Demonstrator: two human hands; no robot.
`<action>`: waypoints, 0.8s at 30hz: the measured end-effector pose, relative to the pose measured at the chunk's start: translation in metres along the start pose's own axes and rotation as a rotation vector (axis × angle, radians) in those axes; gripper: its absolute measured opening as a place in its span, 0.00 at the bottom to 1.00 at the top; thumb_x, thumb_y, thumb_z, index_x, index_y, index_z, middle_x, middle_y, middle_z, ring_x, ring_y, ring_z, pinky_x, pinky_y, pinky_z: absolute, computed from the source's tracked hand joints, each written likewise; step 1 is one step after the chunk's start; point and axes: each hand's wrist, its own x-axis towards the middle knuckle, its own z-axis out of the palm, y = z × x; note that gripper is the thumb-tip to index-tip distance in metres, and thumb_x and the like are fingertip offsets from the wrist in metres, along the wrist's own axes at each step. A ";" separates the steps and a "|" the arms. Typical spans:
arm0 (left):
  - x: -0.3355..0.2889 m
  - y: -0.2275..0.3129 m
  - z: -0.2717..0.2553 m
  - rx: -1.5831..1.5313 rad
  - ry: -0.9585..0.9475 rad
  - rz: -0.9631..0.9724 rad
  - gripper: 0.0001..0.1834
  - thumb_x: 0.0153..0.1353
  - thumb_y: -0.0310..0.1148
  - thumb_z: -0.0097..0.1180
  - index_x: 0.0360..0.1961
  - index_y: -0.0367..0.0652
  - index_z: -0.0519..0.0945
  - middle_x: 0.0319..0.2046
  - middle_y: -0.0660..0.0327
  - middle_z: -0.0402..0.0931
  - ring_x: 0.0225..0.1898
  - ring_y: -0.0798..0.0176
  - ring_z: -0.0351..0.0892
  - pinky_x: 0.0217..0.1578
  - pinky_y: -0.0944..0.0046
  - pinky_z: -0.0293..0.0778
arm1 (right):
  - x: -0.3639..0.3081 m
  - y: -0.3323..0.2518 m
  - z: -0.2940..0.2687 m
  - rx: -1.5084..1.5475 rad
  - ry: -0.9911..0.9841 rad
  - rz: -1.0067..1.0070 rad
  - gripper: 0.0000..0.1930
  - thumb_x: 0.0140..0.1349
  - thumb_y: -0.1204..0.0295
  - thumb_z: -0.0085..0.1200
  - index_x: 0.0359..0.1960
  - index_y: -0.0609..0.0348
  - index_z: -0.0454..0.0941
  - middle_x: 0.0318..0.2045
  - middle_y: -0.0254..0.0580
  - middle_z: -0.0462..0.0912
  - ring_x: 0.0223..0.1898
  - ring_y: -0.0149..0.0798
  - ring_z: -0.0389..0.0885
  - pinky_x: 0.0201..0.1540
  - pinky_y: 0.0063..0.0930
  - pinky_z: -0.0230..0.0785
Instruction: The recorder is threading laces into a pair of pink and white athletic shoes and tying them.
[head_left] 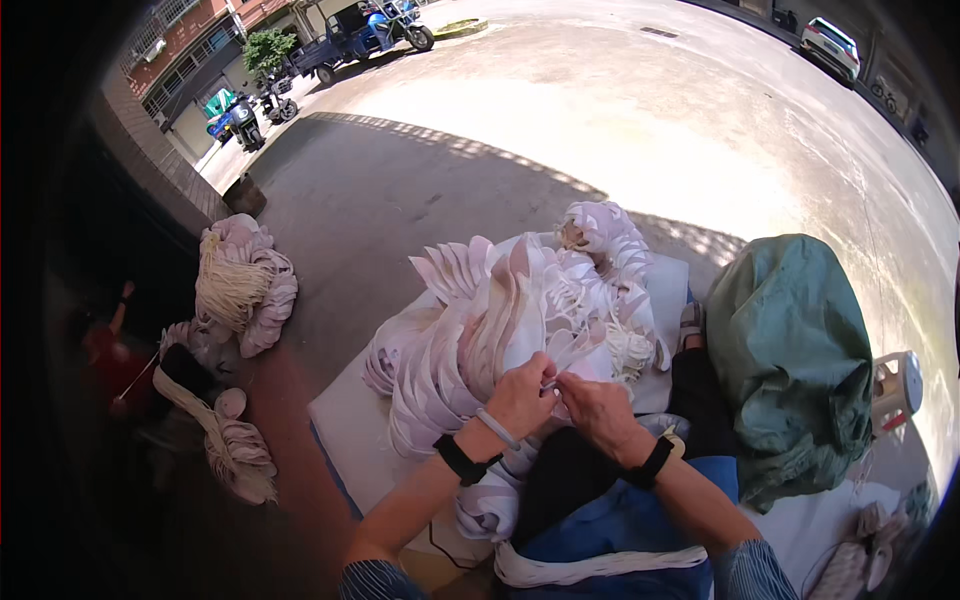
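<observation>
My left hand (522, 400) and my right hand (600, 412) meet at the near side of a big pile of pale pink-white curved fabric pieces (440, 370). Both hands are closed, fingertips pinched together around a small pale thing between them, too small to make out. The pieces overlap in fanned rows on a white board (345, 410). White strings (575, 295) lie among them at the pile's far right. Over the blue cloth (640, 510) on my lap runs a hank of white cord (600, 566).
A green sack (795, 370) stands at my right, beside a metal stool (893, 390). More bundles of pale pieces (265, 300) with cream strings lie on the left. A person in red (115, 360) is at the far left. Parked vehicles, including a three-wheeler (360, 40), stand beyond.
</observation>
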 end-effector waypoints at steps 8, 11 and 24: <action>0.004 0.000 -0.013 -0.092 -0.045 -0.134 0.08 0.55 0.24 0.58 0.34 0.36 0.72 0.25 0.56 0.77 0.28 0.63 0.82 0.29 0.64 0.74 | 0.012 0.010 0.006 0.310 0.025 0.114 0.08 0.60 0.67 0.50 0.29 0.57 0.77 0.19 0.57 0.77 0.24 0.57 0.79 0.27 0.45 0.70; 0.000 -0.017 -0.006 -0.152 -0.027 -0.111 0.07 0.55 0.23 0.57 0.34 0.36 0.72 0.26 0.56 0.76 0.27 0.64 0.81 0.28 0.65 0.74 | 0.013 0.017 0.004 0.592 -0.029 0.225 0.09 0.60 0.68 0.51 0.31 0.60 0.80 0.19 0.44 0.79 0.21 0.40 0.78 0.25 0.32 0.67; -0.002 -0.006 -0.014 -0.309 -0.117 -0.230 0.05 0.57 0.22 0.55 0.34 0.35 0.73 0.27 0.58 0.76 0.31 0.64 0.80 0.34 0.66 0.74 | 0.005 0.014 0.000 1.658 -0.384 0.804 0.09 0.64 0.65 0.53 0.36 0.58 0.76 0.13 0.20 0.62 0.11 0.16 0.53 0.12 0.13 0.43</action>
